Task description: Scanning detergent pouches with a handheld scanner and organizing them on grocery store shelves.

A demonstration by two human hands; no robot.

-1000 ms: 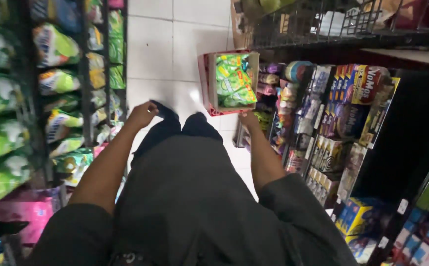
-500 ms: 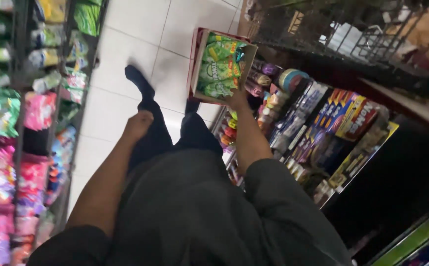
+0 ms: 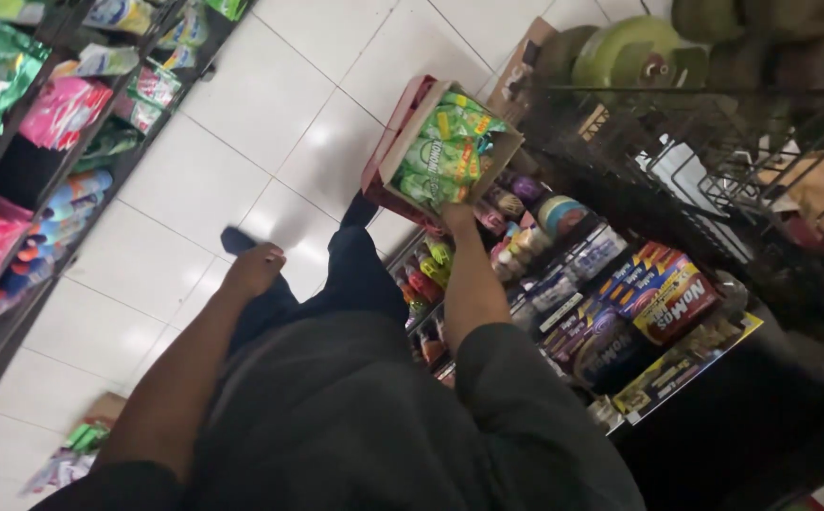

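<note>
Two hands show, well apart. Left of everything run shelves (image 3: 24, 170) of bright packets. The left hand (image 3: 253, 270) hangs loosely curled by the dark trousers (image 3: 355, 274), grasping nothing, over white floor tiles (image 3: 194, 180). The right hand (image 3: 457, 216) is raised, gripping a red box (image 3: 388, 156) from below; green packets (image 3: 450, 151) fill the box just above the grip. Right of that grip stand shelves of jars (image 3: 535, 246), and above them a wire rack (image 3: 715, 161) with a green gas cylinder (image 3: 634, 52).

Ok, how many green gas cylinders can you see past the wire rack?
2 for sure: one gas cylinder in full view at top right, another cut off by the top edge beside it. More may hide behind the wire rack.
</note>
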